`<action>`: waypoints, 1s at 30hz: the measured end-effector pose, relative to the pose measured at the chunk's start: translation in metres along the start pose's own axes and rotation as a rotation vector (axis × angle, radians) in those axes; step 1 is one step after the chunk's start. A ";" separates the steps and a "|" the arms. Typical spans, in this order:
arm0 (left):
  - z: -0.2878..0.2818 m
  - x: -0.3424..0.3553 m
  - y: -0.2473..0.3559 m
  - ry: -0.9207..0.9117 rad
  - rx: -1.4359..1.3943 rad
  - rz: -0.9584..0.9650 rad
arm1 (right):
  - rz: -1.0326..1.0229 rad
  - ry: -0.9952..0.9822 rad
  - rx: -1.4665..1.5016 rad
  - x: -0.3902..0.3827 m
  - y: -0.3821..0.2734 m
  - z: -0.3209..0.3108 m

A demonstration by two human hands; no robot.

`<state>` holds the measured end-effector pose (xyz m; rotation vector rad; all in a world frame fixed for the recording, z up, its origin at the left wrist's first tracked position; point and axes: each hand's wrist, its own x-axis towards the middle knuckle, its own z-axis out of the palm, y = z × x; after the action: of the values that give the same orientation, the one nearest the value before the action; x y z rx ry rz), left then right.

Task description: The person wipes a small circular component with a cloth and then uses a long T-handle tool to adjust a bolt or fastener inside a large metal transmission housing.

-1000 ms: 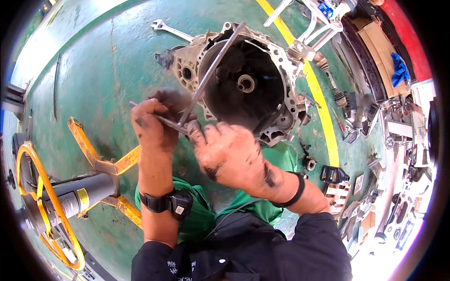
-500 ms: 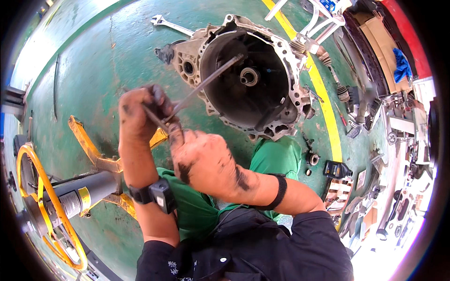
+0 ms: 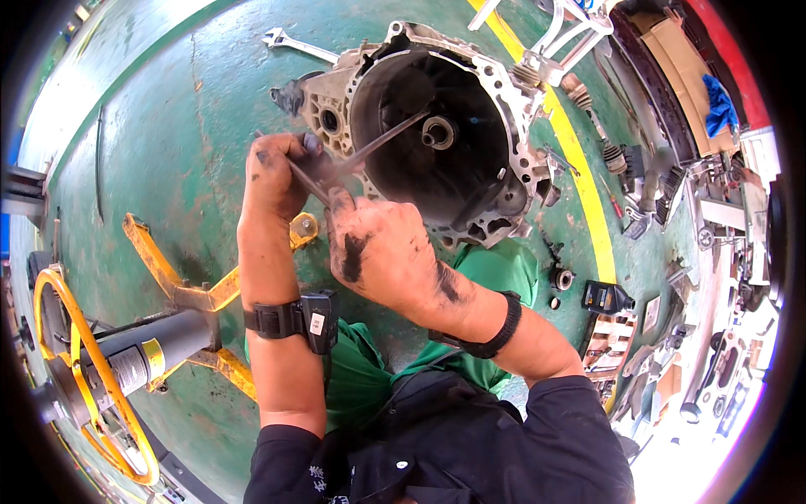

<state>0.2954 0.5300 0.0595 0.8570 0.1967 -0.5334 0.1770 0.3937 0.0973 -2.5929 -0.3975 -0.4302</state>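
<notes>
My left hand [image 3: 281,172] and my right hand [image 3: 382,248], both smudged with black grease, are closed round a short metal bar between them. From beside their fingers a longer metal rod [image 3: 390,134] runs up to the right, its far end over the open mouth of a gearbox housing [image 3: 495,76]. Whether the rod joins the bar is hidden and blurred; whether its tip touches anything I cannot tell. A shaft [image 3: 436,133] stands in the middle of the housing's dark hollow. An adjustable wrench [image 3: 298,45] lies on the floor against the housing's far left side.
A yellow-legged stand or jack with a yellow ring handle [image 3: 42,336] is at my left. On the right lie a black bottle [image 3: 606,296], a ring-shaped part [image 3: 562,278] and a drive axle [image 3: 600,126]. White metal legs [image 3: 575,38] stand beyond the housing. A yellow line [image 3: 579,168] crosses the green floor.
Both hands have moved right and a little closer to the housing, with the bar still in them. The long rod's tip has shifted slightly down and left.
</notes>
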 end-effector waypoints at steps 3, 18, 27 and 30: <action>-0.008 0.002 0.004 -0.021 0.011 -0.022 | -0.003 -0.009 0.030 0.003 -0.002 0.000; -0.023 0.011 0.004 -0.102 0.068 -0.035 | -0.001 -0.033 -0.013 0.009 -0.006 0.001; -0.029 -0.036 -0.038 -0.304 0.089 0.408 | -0.341 -0.070 -0.145 0.063 -0.004 -0.026; -0.034 -0.036 -0.048 -0.275 0.102 0.437 | -0.310 -0.001 -0.002 0.056 -0.005 -0.021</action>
<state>0.2413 0.5440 0.0193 0.8835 -0.2678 -0.2472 0.2213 0.3990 0.1373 -2.5385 -0.8044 -0.5322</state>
